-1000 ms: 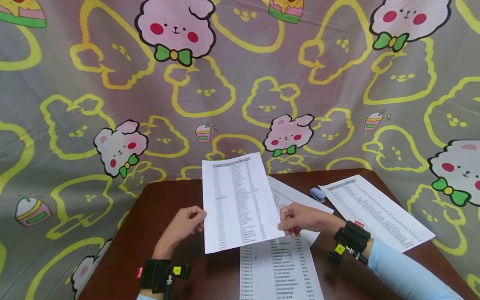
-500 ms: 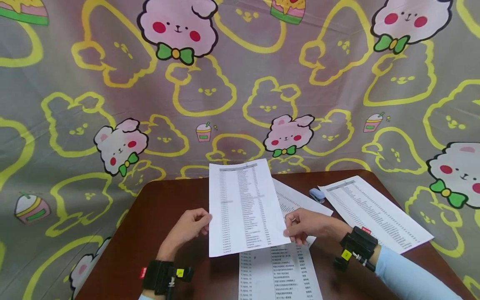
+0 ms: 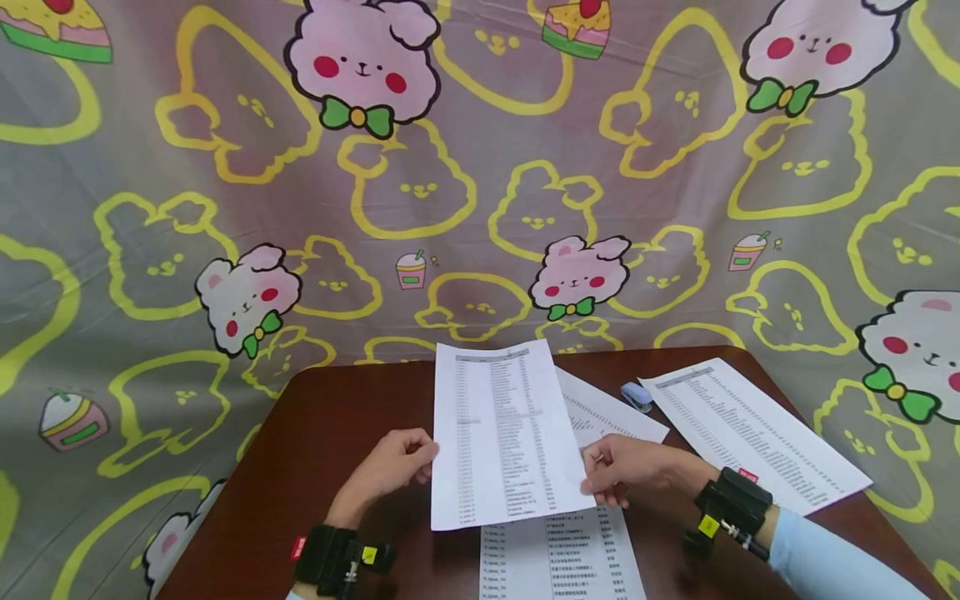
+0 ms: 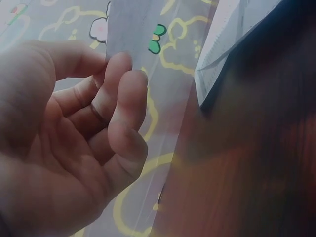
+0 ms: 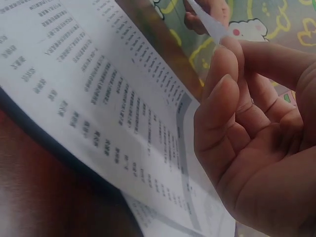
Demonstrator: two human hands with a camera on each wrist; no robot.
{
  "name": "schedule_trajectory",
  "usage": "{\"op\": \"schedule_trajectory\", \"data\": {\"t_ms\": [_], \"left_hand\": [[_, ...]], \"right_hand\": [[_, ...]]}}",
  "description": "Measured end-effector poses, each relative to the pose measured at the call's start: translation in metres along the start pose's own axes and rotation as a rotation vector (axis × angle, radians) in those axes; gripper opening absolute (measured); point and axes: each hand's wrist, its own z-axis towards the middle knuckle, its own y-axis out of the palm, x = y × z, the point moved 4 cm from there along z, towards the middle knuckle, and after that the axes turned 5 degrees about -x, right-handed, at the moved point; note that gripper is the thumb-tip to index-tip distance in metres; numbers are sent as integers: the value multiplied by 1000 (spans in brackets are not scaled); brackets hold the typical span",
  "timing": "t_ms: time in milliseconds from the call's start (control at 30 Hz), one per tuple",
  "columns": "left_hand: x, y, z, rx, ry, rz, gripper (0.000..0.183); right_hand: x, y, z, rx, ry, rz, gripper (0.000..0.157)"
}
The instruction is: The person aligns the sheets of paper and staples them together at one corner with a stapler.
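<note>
over the table (image 3: 337, 408) | printed sheet (image 3: 487, 433) | left fingers (image 4: 129, 106) pinch left edge | right fingers (image 5: 219, 101) pinch right

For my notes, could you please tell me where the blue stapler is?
In the head view, the blue stapler lies toward the back right of the table, beside the left edge of the rightmost sheet.

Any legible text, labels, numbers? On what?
Nothing legible for certain.
Held sheet: printed columns, too small.
Sheet nearest the wearer: printed rows, too blurred.
Sheet partly behind the held one: too small.
Rightmost sheet: too small.
Left-wrist yellow tag, right-wrist yellow tag: too small.
</note>
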Motion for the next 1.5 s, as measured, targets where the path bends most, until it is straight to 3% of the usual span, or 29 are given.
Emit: {"op": "schedule_trajectory", "data": {"t_ms": [200, 433, 700, 1000, 1500], "left_hand": [[3, 11, -1, -57, 8, -10, 20], [5, 18, -1, -112, 92, 20, 21], [3, 26, 0, -168, 122, 23, 23], [-5, 42, 2, -178, 104, 37, 23], [-4, 55, -1, -187, 99, 1, 23]], "right_hand": [[11, 6, -10, -65, -19, 36, 20], [19, 9, -16, -85, -33, 46, 18], [24, 13, -20, -109, -45, 74, 47], [41, 12, -23, -156, -3, 111, 14], [63, 18, -32, -170, 35, 231, 11]]}}
